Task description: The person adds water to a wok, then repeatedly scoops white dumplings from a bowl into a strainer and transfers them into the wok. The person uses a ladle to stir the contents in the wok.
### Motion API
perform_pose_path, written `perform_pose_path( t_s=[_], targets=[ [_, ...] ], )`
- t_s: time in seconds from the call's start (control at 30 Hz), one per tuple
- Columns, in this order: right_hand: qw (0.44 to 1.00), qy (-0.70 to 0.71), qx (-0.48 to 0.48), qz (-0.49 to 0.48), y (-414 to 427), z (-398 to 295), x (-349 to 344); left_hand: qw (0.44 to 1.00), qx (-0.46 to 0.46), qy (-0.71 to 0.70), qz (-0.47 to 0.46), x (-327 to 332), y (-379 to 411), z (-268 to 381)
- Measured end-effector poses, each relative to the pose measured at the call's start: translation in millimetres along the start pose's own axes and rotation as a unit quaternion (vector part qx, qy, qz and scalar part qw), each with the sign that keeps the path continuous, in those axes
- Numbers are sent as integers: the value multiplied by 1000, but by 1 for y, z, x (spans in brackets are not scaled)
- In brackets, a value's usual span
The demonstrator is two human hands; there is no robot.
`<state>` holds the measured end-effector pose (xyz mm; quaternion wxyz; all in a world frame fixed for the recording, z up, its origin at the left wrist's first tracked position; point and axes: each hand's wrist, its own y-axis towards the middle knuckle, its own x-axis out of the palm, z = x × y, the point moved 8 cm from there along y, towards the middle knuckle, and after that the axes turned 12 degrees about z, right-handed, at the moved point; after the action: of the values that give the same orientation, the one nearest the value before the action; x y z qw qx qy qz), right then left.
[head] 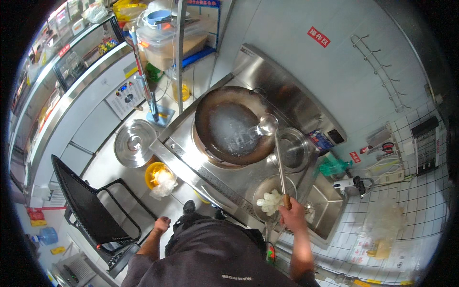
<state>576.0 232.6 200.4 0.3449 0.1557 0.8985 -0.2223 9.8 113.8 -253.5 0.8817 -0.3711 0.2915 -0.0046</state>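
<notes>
My right hand (294,216) grips the wooden end of a long steel ladle (280,161). The ladle's bowl hangs over the right rim of a large dark wok (235,125), with what looks like water at its lip. Cloudy liquid with some froth lies in the wok, which sits on a stainless steel stove (186,143). Just left of my right hand, pale lumpy food pieces (269,201) rest in a round metal strainer or pan (259,190). My left hand (162,225) hangs low at my side, fingers curled, with nothing visible in it.
A metal pot (292,152) stands right of the wok, beside a steel sink (326,206). On the floor to the left are a yellow bin (154,174) with a plastic bag, a metal lid or basin (134,143) and a black chair (86,204). A metal post (180,53) rises behind the stove.
</notes>
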Motion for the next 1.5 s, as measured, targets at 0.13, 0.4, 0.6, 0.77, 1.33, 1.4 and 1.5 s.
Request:
perform_pose_path(
  t_s=[0.13, 0.4, 0.6, 0.77, 1.33, 1.4, 1.5],
  targets=[
    [969, -111, -166, 148, 2, 9, -20, 993, -73, -83, 46, -4, -22, 3],
    [980, -76, 0, 182, 51, 126, -49, 989, -115, -82, 36, 8, -42, -24],
    [968, 125, 183, 121, 82, 150, -49, 983, -120, -137, 33, 15, -38, -27],
    [911, 302, 272, 71, 84, 169, -40, 995, 95, -20, 24, 10, -22, -7],
    [689, 630, 348, -88, 9, 128, -74, 994, -68, -68, 42, -1, -28, 17],
    [707, 625, 321, -80, -6, 107, -79, 995, -84, -30, 45, 0, -30, 15],
    [721, 619, 291, -106, -22, 86, -82, 998, -45, 18, 42, 5, -19, 5]
  ],
)
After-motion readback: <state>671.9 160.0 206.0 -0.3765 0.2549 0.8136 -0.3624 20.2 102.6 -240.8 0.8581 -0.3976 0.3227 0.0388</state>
